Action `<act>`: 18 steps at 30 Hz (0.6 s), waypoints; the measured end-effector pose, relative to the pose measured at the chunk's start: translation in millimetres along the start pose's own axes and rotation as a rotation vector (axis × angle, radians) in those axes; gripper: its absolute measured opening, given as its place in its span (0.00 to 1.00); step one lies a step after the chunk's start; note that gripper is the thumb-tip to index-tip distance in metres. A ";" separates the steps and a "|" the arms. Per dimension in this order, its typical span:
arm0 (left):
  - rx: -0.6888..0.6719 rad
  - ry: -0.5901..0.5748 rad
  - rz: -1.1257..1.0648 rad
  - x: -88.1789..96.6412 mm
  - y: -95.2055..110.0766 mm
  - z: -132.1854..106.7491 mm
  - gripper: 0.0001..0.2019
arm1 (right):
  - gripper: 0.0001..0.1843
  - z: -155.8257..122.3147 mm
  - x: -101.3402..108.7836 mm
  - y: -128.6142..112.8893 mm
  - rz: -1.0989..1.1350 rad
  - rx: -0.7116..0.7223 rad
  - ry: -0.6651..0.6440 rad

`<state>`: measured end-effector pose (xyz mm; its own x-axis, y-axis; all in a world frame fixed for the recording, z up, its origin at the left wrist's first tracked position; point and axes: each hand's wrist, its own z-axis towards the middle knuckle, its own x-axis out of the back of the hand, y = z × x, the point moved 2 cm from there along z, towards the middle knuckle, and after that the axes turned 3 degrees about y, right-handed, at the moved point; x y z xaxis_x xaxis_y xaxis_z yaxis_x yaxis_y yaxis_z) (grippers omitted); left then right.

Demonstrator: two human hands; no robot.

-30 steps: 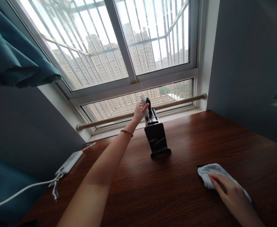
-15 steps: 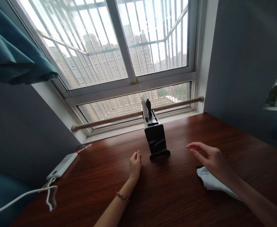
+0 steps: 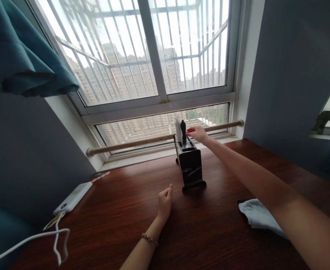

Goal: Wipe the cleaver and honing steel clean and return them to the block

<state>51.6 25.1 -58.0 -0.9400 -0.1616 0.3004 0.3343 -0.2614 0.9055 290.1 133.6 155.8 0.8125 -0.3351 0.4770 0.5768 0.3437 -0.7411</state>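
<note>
A black knife block (image 3: pixel 191 168) stands upright on the brown wooden table, with slots along its top. A black handle (image 3: pixel 183 129) and a white handle (image 3: pixel 178 130) stick up side by side from its far end. My right hand (image 3: pixel 198 134) reaches over the block's right side, its slightly parted fingertips just beside the black handle; they are not wrapped around it. My left hand (image 3: pixel 165 201) rests on the table in front of the block, to its left, curled into a loose fist with the thumb up and nothing visible in it.
A white cloth with a dark edge (image 3: pixel 259 215) lies under my right forearm. On the left are a white power strip (image 3: pixel 72 198) and a white cable (image 3: pixel 56 240). Behind the block a rail (image 3: pixel 137 143) crosses the window. A blue curtain (image 3: pixel 27 63) hangs upper left.
My right hand has moved up and left, from above the white cloth to beside the black handle. My left hand stays closed on the table, slightly lower in the view.
</note>
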 end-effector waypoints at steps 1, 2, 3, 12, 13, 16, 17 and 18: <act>-0.014 -0.007 0.010 -0.4 -0.7 -0.1 0.25 | 0.13 6.2 -6.0 1.6 0.000 -0.016 -0.022; -0.030 -0.017 0.019 -1.1 -1.3 -0.1 0.25 | 0.12 10.9 -11.3 3.3 -0.001 -0.033 -0.034; -0.047 -0.028 0.029 -1.8 -1.6 -0.1 0.26 | 0.11 14.5 -15.9 4.8 -0.002 -0.049 -0.038; -0.109 -0.108 0.089 -4.1 -3.3 2.6 0.25 | 0.04 25.5 -22.6 -7.6 -0.017 -0.088 0.072; -0.107 -0.112 0.090 -4.1 -3.4 2.5 0.25 | 0.04 27.5 -19.5 -13.3 -0.013 -0.084 0.093; -0.104 -0.120 0.088 -4.3 -3.7 1.9 0.24 | 0.05 37.9 -6.3 -34.6 0.003 -0.063 0.182; -0.102 -0.120 0.086 -4.3 -3.9 1.8 0.25 | 0.06 42.7 -0.6 -42.5 0.010 -0.055 0.220; -0.099 -0.120 0.083 -4.4 -4.3 1.7 0.25 | 0.06 47.9 5.7 -50.6 0.018 -0.047 0.259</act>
<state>54.2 28.5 -62.7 -0.9083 -0.0737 0.4117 0.4106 -0.3452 0.8440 269.6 156.2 218.6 0.7703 -0.5451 0.3308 0.5530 0.3129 -0.7722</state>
